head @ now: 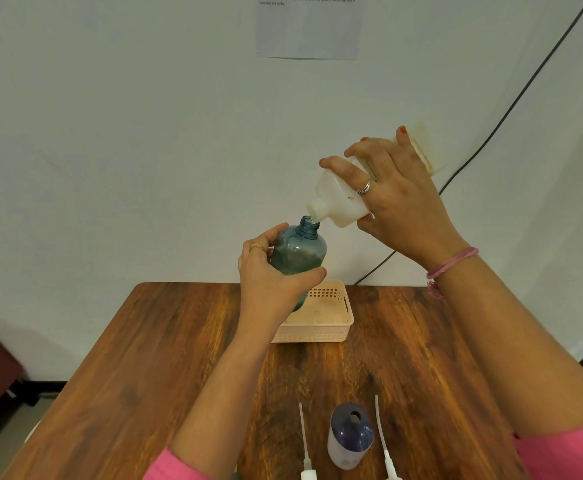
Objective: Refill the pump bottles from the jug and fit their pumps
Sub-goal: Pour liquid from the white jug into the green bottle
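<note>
Right hand [397, 199] grips the tilted jug [343, 199], its spout at the mouth of the bottle [298, 254] gripped by left hand [269, 271].

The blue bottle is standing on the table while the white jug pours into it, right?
Not quite. In the head view the left hand holds the blue bottle up in the air above the table, while the right hand tips the white jug into it.

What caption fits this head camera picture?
Right hand tips white jug into teal bottle held by left hand.
</note>
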{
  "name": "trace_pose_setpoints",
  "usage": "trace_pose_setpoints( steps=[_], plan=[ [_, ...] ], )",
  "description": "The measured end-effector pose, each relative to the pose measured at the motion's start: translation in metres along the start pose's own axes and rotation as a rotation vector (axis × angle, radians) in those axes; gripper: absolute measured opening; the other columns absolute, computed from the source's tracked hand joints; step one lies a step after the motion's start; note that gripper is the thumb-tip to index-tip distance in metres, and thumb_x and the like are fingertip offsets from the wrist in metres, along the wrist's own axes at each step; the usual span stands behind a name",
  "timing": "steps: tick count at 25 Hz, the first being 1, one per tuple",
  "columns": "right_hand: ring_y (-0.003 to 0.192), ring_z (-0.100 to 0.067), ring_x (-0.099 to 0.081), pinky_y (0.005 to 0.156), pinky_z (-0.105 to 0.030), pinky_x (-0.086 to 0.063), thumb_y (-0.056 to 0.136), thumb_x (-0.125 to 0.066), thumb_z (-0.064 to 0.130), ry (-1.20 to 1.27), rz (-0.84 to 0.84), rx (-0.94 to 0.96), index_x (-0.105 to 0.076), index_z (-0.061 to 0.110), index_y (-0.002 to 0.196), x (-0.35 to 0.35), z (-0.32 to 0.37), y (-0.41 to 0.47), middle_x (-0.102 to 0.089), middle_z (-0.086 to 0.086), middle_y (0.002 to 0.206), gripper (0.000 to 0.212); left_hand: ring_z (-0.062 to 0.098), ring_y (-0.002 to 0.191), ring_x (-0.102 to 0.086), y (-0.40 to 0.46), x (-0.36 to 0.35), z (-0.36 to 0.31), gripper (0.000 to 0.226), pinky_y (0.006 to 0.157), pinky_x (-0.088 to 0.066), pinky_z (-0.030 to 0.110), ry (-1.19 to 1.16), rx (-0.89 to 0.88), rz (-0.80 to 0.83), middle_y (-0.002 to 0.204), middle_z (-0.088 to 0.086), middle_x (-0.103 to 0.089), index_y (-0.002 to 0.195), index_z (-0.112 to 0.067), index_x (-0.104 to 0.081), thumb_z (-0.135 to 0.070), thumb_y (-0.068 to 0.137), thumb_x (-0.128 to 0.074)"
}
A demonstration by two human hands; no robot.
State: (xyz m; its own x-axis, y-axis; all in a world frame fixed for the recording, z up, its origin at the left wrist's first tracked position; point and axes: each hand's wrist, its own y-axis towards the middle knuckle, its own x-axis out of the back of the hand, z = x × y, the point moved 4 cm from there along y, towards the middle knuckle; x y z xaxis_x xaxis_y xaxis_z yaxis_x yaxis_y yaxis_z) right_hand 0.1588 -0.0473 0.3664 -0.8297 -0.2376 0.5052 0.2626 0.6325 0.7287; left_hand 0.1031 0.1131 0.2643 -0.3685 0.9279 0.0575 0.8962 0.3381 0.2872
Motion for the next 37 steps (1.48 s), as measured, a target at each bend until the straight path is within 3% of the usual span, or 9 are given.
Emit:
trace_pose_setpoints(
  steps=[4,8,16,20,26,37],
  plan=[
    [0.12,-0.036,-0.047,0.113,-0.053,-0.012,0.067,-0.079,0.011,0.001,-0.003,0.009,-0.036,0.022,0.14,0.0,-0.001,-0.003,-0.054,-0.017,0.123,0.085,0.015,0.113,-0.054,-0.001,-0.002,0.0,0.079,0.081,-0.056,0.023,0.005,0.0,0.002,0.127,-0.001,-0.05,0.118,-0.037,-0.047,-0.013,0.057,-0.091],
    [0.12,-0.035,-0.047,0.113,-0.053,-0.012,0.067,-0.079,0.011,0.001,-0.01,0.008,-0.036,0.023,0.139,0.0,-0.002,-0.004,-0.054,-0.017,0.123,0.085,0.015,0.114,-0.054,-0.002,-0.004,-0.001,0.08,0.089,-0.056,0.034,0.0,0.001,-0.009,0.127,-0.001,-0.051,0.118,-0.036,-0.048,-0.013,0.056,-0.091],
    [0.12,-0.036,-0.047,0.113,-0.053,-0.012,0.068,-0.079,0.009,-0.007,-0.029,0.017,-0.036,0.022,0.14,0.005,-0.006,-0.006,-0.054,-0.017,0.123,0.085,0.013,0.113,-0.054,-0.007,-0.008,-0.003,0.08,0.088,-0.055,0.028,-0.006,-0.007,-0.007,0.127,-0.002,-0.05,0.118,-0.038,-0.047,-0.012,0.056,-0.091],
    [0.119,-0.034,-0.045,0.113,-0.053,-0.013,0.07,-0.078,0.011,-0.03,-0.052,0.031,-0.037,0.022,0.139,0.007,-0.008,-0.009,-0.054,-0.016,0.123,0.081,0.013,0.113,-0.054,-0.01,-0.01,-0.005,0.076,0.089,-0.055,0.03,-0.007,-0.01,-0.004,0.127,-0.002,-0.051,0.109,-0.045,-0.047,-0.012,0.056,-0.091],
    [0.12,-0.033,-0.044,0.113,-0.053,-0.015,0.072,-0.078,0.014,-0.057,-0.079,0.047,-0.038,0.023,0.139,0.009,-0.01,-0.013,-0.054,-0.015,0.123,0.078,0.017,0.115,-0.054,-0.014,-0.014,-0.006,0.079,0.092,-0.056,0.038,-0.016,0.003,-0.009,0.126,-0.002,-0.051,0.115,-0.04,-0.048,-0.013,0.055,-0.092],
    [0.121,-0.032,-0.042,0.114,-0.054,-0.015,0.076,-0.076,0.014,-0.064,-0.095,0.055,-0.037,0.023,0.14,0.01,-0.013,-0.017,-0.051,-0.014,0.123,0.075,0.011,0.11,-0.056,-0.018,-0.018,-0.007,0.077,0.086,-0.055,0.026,-0.031,0.004,-0.016,0.127,-0.003,-0.052,0.112,-0.041,-0.048,-0.011,0.055,-0.091]
  ],
)
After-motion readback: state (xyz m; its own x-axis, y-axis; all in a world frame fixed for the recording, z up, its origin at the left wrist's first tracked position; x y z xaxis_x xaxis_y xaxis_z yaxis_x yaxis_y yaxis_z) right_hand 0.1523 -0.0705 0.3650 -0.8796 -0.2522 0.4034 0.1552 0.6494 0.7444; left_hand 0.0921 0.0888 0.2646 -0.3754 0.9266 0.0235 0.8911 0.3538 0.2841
